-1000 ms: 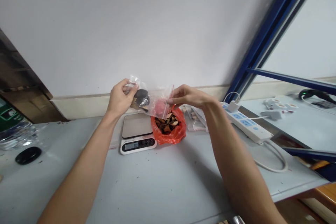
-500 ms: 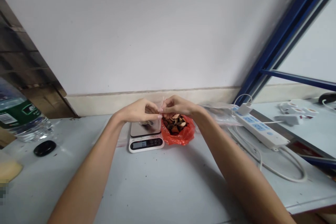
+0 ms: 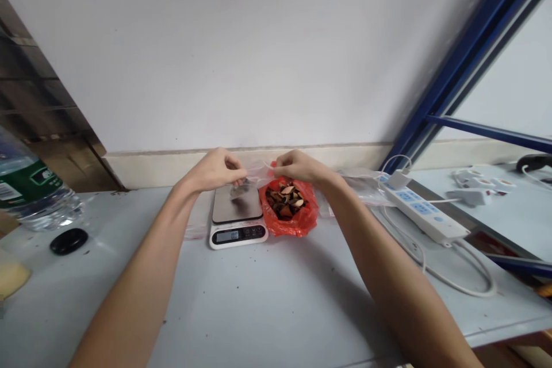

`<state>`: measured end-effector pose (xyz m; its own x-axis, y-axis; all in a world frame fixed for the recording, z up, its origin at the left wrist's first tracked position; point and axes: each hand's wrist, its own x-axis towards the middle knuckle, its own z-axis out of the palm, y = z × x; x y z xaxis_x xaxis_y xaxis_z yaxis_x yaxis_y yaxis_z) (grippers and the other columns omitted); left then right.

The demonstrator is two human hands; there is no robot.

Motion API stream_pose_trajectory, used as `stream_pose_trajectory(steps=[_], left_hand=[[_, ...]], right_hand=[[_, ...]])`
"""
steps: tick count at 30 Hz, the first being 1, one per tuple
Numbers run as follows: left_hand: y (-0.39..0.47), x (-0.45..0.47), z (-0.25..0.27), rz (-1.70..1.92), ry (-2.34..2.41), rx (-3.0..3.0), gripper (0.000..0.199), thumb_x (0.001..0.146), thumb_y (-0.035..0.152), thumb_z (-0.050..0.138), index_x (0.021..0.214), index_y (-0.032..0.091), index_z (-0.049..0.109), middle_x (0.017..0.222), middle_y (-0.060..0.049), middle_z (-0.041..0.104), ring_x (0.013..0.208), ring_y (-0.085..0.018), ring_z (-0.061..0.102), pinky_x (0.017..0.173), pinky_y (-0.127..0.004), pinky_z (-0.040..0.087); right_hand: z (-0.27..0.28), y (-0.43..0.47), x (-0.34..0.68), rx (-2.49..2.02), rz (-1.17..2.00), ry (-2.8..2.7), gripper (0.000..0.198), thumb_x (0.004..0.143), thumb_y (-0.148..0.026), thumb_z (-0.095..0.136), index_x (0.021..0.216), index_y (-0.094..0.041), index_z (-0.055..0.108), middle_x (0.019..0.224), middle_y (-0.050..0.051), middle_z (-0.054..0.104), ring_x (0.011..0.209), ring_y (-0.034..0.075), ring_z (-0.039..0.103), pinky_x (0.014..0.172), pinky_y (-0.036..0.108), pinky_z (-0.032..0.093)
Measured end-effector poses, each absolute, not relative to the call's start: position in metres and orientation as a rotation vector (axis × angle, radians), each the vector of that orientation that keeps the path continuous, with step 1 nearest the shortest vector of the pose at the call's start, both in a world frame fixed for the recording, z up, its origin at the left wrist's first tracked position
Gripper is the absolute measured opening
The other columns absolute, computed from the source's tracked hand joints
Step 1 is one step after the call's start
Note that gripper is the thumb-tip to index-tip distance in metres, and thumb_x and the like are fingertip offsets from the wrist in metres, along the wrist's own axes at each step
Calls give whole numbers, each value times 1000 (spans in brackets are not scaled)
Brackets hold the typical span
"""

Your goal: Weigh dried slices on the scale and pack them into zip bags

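A clear plastic zip bag [image 3: 257, 171] is stretched between my two hands, its top edge running from one to the other. My left hand [image 3: 219, 170] pinches one side of it, above the digital scale [image 3: 235, 206]. The opposite side is pinched by my right hand [image 3: 299, 165], just behind a red plastic bag [image 3: 309, 215]. Dried brown and tan slices [image 3: 285, 201] fill that red bag, whose mouth is open and which stands against the scale's right side. The scale's display appears to read 0.0, and its metal plate lies partly under the left hand's shadow.
A power strip [image 3: 420, 210] with white cables lies on the table [image 3: 259, 310] to the right, beside more clear bags [image 3: 362, 187]. At left are a large water bottle [image 3: 37, 190] and a black oval object [image 3: 69, 241]. The wall [image 3: 250, 57] rises behind.
My hands have moved apart from near touching, spreading the clear bag's top between them. The scale and the red bag keep their places.
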<state>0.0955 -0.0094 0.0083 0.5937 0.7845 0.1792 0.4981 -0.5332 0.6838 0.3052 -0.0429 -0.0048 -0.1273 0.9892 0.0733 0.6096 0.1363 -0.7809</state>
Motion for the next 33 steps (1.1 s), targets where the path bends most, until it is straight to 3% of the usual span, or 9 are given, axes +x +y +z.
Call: stream_pose_trajectory(steps=[4, 10, 12, 15, 19, 23, 26, 29, 33], left_hand=[[-12, 101, 8, 867, 1127, 2270, 18, 63, 27, 56, 48, 18, 63, 48, 2, 59, 51, -13, 53, 51, -24, 39], [-26, 120, 7, 951, 870, 2328, 15, 66, 25, 55, 55, 18, 62, 53, 1, 64, 52, -13, 57, 54, -24, 44], [-24, 121, 6, 1052, 792, 2334, 16, 71, 26, 56, 59, 18, 63, 58, 0, 66, 56, -14, 59, 60, -25, 49], [-13, 118, 1, 1358, 889, 2201, 16, 79, 30, 58, 75, 18, 68, 83, -4, 74, 80, -19, 68, 77, -30, 55], [0, 114, -5, 1298, 1049, 1734, 39, 85, 30, 64, 123, 21, 63, 115, -9, 71, 104, -23, 68, 90, -38, 55], [0, 114, -5, 1098, 877, 1421, 51, 83, 25, 74, 132, 22, 59, 89, -4, 75, 83, -18, 72, 85, -36, 57], [0, 115, -4, 1188, 885, 1364, 44, 76, 22, 80, 119, 18, 68, 76, -1, 74, 72, -15, 71, 79, -31, 57], [4, 115, -6, 1255, 909, 1374, 42, 67, 27, 87, 105, 15, 74, 78, -3, 76, 73, -15, 71, 77, -30, 57], [7, 121, -15, 1274, 854, 1481, 44, 55, 40, 93, 88, 15, 80, 85, -8, 80, 80, -20, 73, 80, -33, 58]], right_hand=[[1, -50, 292, -1457, 299, -1719, 18, 62, -3, 54, 59, -21, 54, 74, 0, 60, 74, 15, 56, 67, 25, 43], [2, -56, 282, -1756, 478, -1990, 33, 71, -5, 60, 96, -18, 78, 88, 5, 76, 81, 17, 66, 69, 24, 47], [4, -56, 290, -1741, 466, -2024, 50, 73, -7, 67, 121, -20, 72, 100, 5, 77, 86, 18, 67, 73, 24, 49], [11, -58, 307, -1633, 384, -2054, 81, 77, -18, 75, 152, -21, 45, 108, 8, 75, 93, 20, 68, 84, 30, 52], [18, -60, 329, -1499, 376, -2124, 93, 86, -33, 70, 162, -16, 19, 104, 9, 76, 95, 22, 69, 94, 39, 52], [17, -61, 349, -1375, 477, -2227, 94, 90, -38, 63, 164, -17, 9, 109, 9, 77, 95, 22, 70, 93, 38, 53], [17, -62, 365, -1341, 606, -2334, 74, 88, -33, 62, 157, -23, 37, 120, 8, 74, 99, 20, 69, 85, 32, 55], [21, -67, 379, -1394, 841, -2430, 40, 86, -33, 62, 122, -22, 73, 114, 6, 77, 95, 19, 70, 77, 28, 56], [27, -74, 386, -1709, 1036, -2266, 31, 85, -44, 64, 84, -16, 78, 82, 6, 77, 75, 18, 71, 67, 27, 57]])
